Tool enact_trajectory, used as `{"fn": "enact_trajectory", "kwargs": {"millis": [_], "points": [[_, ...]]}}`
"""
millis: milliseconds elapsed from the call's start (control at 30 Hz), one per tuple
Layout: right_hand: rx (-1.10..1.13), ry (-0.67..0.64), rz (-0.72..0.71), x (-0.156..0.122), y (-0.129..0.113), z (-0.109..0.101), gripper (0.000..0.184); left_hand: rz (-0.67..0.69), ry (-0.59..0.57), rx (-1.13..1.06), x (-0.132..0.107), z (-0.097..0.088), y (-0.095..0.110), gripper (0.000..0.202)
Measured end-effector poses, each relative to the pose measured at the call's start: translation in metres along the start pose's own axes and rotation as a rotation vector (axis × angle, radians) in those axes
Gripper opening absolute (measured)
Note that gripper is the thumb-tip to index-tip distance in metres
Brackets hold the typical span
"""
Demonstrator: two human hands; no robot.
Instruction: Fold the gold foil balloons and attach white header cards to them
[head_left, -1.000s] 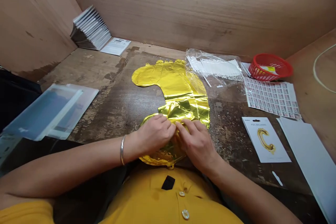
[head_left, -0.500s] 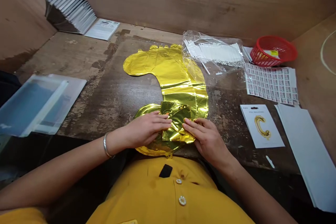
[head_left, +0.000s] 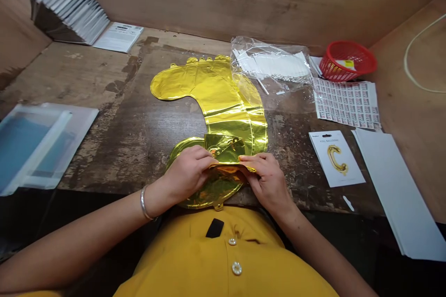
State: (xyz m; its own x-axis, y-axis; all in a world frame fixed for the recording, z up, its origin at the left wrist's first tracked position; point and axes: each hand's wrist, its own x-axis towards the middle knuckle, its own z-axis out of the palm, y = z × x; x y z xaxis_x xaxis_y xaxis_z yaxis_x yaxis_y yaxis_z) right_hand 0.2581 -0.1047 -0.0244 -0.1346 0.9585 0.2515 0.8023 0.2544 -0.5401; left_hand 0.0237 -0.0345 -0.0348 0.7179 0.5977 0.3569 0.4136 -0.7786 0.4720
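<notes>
Both left hand (head_left: pixel 188 171) and right hand (head_left: pixel 268 177) pinch the folded gold foil balloon (head_left: pixel 226 145) over flat balloons (head_left: pixel 221 102) on the table (head_left: pixel 135 144); uneven pressure could let its slippery fold spring open.

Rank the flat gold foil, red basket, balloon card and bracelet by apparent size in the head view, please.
1. Flat gold foil
2. Red basket and balloon card: too alike to rank
3. Bracelet

A worn bench (head_left: pixel 132 148), label sheet (head_left: pixel 346 104) and balloon card (head_left: pixel 337 160) suggest a packing workshop.
</notes>
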Motion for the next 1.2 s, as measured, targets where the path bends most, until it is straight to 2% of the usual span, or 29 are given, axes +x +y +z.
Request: {"fn": "enact_trajectory", "kwargs": {"millis": [200, 300, 333, 433, 533, 567, 633, 700, 767, 900, 1033, 1133, 1200], "points": [[-0.113, 0.011, 0.162, 0.013, -0.004, 0.003, 0.028, -0.265, -0.06, 0.132, 0.008, -0.007, 0.011, 0.023], [-0.163, -0.012, 0.205, 0.02, -0.005, 0.004, 0.027, -0.347, -0.02, 0.161, 0.01, -0.006, 0.011, 0.01], [-0.183, -0.021, 0.215, 0.022, -0.005, 0.004, 0.027, -0.353, -0.001, 0.169, 0.009, -0.006, 0.011, 0.015], [-0.256, -0.053, 0.237, 0.025, -0.006, 0.005, 0.03, -0.253, 0.029, 0.303, 0.007, -0.003, 0.012, 0.028], [-0.335, 0.016, 0.205, 0.027, -0.006, 0.006, 0.026, -0.034, 0.069, 0.465, 0.006, -0.001, 0.014, 0.017], [-0.346, 0.06, 0.144, 0.028, -0.005, 0.007, 0.02, 0.032, 0.059, 0.48, 0.007, 0.0, 0.014, 0.015], [-0.308, 0.077, -0.076, 0.028, -0.001, 0.007, 0.01, 0.117, -0.02, 0.458, 0.008, 0.001, 0.011, 0.015], [-0.217, -0.008, -0.297, 0.029, 0.005, 0.005, 0.019, 0.129, -0.132, 0.407, 0.01, 0.0, 0.004, 0.019], [-0.138, -0.111, -0.384, 0.029, 0.011, 0.002, 0.026, 0.104, -0.195, 0.336, 0.009, -0.003, -0.005, 0.021], [-0.065, -0.181, -0.295, 0.031, 0.013, -0.003, 0.037, 0.014, -0.223, 0.201, -0.004, -0.013, -0.02, 0.025], [-0.15, -0.108, -0.246, 0.033, -0.004, 0.01, 0.025, 0.028, -0.212, 0.183, -0.018, -0.028, -0.028, 0.026], [-0.233, -0.101, -0.25, 0.038, -0.013, 0.018, 0.02, 0.081, -0.219, 0.154, -0.007, -0.049, -0.036, 0.018], [-0.183, -0.059, -0.174, 0.037, -0.011, 0.006, 0.022, -0.021, -0.12, 0.13, 0.015, -0.062, -0.039, 0.021]]}}
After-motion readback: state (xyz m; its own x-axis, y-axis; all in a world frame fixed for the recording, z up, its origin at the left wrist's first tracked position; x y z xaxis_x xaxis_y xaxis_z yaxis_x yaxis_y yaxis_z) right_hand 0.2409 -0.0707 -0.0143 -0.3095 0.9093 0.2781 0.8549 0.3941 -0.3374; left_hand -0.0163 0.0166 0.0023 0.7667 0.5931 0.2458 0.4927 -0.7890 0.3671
